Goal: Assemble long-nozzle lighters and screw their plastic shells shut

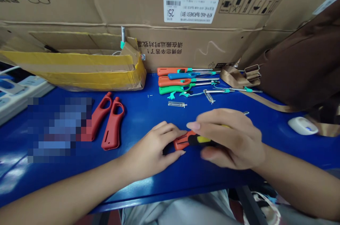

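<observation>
Left hand [156, 147] pinches orange casing [180, 143]; right hand [235, 140], loosely curled, holds yellow-black tool [204, 139], which could skid sideways if pressed off-line.

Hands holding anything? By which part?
Left hand: orange casing, pinched at its slotted end. Right hand: yellow-and-black tool, by its handle; exact grip partly hidden.

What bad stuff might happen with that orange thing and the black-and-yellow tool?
The black-and-yellow tool in the right hand might slip and bump the left hand, whose fingers hold the orange casing right by it.
The tiny pale bits lying loose on the blue table could get brushed away and lost.
</observation>
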Demonstrator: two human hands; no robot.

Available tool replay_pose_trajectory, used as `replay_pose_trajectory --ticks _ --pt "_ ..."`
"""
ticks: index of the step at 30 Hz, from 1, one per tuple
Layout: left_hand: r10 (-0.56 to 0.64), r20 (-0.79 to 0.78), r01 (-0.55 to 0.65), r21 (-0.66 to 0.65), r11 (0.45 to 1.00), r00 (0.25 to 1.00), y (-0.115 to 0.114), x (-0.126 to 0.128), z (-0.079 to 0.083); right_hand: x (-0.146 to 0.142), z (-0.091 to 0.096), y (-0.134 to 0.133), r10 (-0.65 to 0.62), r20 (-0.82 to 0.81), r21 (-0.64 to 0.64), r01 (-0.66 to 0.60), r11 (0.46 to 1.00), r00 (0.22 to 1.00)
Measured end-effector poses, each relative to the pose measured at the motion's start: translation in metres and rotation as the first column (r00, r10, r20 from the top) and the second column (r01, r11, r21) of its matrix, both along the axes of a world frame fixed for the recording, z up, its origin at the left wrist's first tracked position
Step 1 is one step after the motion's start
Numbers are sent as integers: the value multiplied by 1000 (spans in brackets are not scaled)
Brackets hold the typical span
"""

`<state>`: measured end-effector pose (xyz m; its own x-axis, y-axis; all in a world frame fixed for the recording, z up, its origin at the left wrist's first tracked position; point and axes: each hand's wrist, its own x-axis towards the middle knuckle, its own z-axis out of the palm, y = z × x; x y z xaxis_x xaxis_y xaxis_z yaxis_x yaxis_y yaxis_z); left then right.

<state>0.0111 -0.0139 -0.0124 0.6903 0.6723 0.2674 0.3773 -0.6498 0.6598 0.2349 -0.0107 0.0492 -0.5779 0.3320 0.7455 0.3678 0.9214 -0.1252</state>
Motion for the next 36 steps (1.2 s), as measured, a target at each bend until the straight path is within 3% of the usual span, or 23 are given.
replay_pose_trajectory --ticks 4,8,10,16,22,27,33,36 --pt "-4 -21 4 -4 1000 1000 1 0 2 -3 1 -3 86 -43 -136 -91 987 995" --pt "2 -25 -3 -43 999 1000 1 0 3 0 5 -5 -11 16 -7 11 1000 1000" --pt "-4 -14 3 -62 998 1000 1 0 3 2 6 -5 0 22 34 0 999 1000" --pt "32 -29 -33 -47 998 999 -2 2 1 -3 8 -6 107 -61 -174 -116 978 992" --pt "30 -15 -31 -64 997 999 -3 3 2 2 11 -6 -3 7 -58 3 998 1000" --pt "50 -16 -51 -73 996 999 -4 3 2 -2 13 -5 84 -101 -244 -106 964 991" --pt "43 -14 -44 -82 996 999 -4 2 3 0 13 -1 -5 -4 -107 4 994 1000" --pt "54 -19 -55 -72 996 998 -3 2 2 -2 11 0 92 -20 -148 -94 985 996"
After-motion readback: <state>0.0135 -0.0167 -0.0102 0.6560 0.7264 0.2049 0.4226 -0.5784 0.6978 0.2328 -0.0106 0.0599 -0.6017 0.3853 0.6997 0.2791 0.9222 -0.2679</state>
